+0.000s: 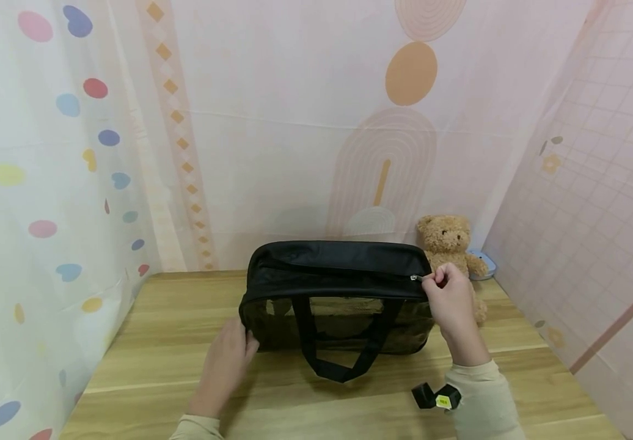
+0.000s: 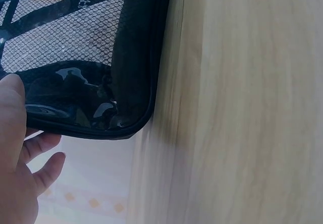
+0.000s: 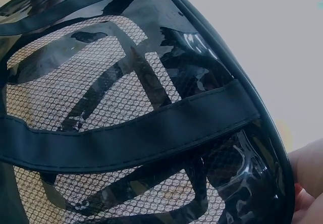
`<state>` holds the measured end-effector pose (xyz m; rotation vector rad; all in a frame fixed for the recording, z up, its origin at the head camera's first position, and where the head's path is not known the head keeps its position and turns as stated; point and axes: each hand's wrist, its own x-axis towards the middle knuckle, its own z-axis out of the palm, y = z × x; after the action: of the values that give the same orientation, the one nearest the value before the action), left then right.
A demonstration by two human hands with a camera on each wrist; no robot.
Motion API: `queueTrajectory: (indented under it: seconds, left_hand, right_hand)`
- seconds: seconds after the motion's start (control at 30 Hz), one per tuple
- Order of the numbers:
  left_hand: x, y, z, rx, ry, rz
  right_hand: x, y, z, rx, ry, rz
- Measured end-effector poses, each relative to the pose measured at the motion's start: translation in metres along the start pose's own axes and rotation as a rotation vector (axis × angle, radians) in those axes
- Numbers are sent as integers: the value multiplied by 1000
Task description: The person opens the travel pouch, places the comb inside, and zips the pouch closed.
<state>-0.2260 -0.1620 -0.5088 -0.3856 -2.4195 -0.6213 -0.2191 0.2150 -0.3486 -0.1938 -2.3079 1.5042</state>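
Observation:
A black bag (image 1: 327, 253) with a clear front panel stands on the wooden table, its strap handle (image 1: 368, 357) hanging down in front. Mesh shows through the clear plastic in the right wrist view. My left hand (image 1: 225, 360) grips the bag's left edge, the thumb on the clear side and the other fingers behind, as the left wrist view shows. At the top right end, my right hand (image 1: 451, 302) pinches the silver zipper pull (image 1: 416, 278). The right wrist view catches only part of that hand beside the bag's edge.
A brown teddy bear (image 1: 447, 238) sits just behind the bag's right end. Behind the bear is a light blue object (image 1: 484, 264), partly hidden. Patterned curtains (image 1: 272, 153) enclose the wooden table (image 1: 184, 305) at the back and sides.

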Motion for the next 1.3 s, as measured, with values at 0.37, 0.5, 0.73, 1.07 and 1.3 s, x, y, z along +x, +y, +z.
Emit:
queueTrajectory:
  seconds: [0.37, 0.5, 0.73, 1.07, 1.3]
  left_hand:
    - [0, 0, 1, -16, 26, 9]
    - [0, 1, 2, -12, 27, 12]
    - [-2, 1, 2, -6, 36, 6]
    - [-3, 2, 2, 17, 60, 27]
    - [-3, 3, 2, 15, 70, 45]
  right_hand:
    - [0, -5, 1, -42, -63, -7]
    - [0, -5, 1, -19, -90, -1]
    - [-2, -7, -2, -87, -114, -24]
    - [-7, -12, -8, -285, -70, -81]
    - [-7, -15, -3, -334, -74, -108]
